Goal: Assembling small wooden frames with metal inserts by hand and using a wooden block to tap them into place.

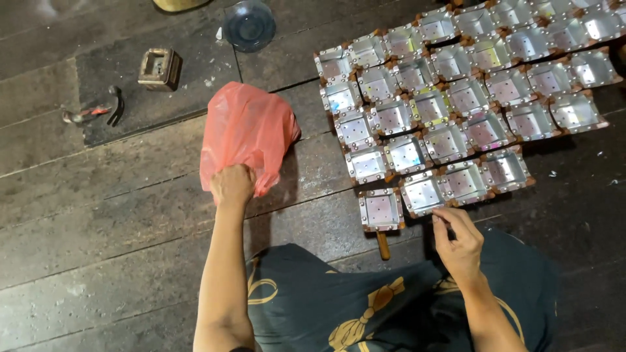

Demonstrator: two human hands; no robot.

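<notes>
A: What's the left hand (233, 184) doing?
B: Fist closed round a crumpled pink plastic bag (246, 133) on the dark plank floor (98, 215)

A: The right hand (460, 240)?
B: Fingertips pinched together beside the nearest square shiny metal tray (422, 193)

We see a dark wooden plank floor (98, 215) carrying every item. A dark rectangular mat (195, 85) lies on it at upper left. On the mat we find a small square metal block (160, 68) and a hammer (98, 112). A round dark-blue container (249, 25) stands at the mat's top edge. A pink plastic bag (251, 133) rests on the planks. To the right, square shiny metal trays (450, 98) lie edge to edge in diagonal rows. A short wooden stick (383, 245) lies below the nearest tray.
</notes>
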